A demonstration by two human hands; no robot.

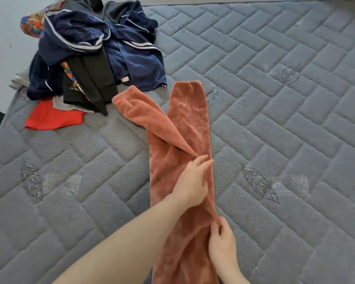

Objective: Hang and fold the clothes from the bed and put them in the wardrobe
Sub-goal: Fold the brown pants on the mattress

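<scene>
- Far left on the grey quilted mattress (275, 124), a heap of clothes (94, 56): navy velvet pieces with pale stripes on top, black items below them, a bit of patterned fabric poking out.
- At the heap's near edge, a red garment (51, 117) lies flat on the mattress.
- Centre, the rust-coloured fleece trousers (189, 111) stretch from near to far, one leg lying straight, the other angled off to the left (cuffs at the far end, close to the heap).
- Left hand (191, 181) rests on the trousers where the legs meet, fingertips pinching a fold of fleece.
- Right hand (221, 244), nearer, fingers curled, grips the trousers' right edge.
</scene>
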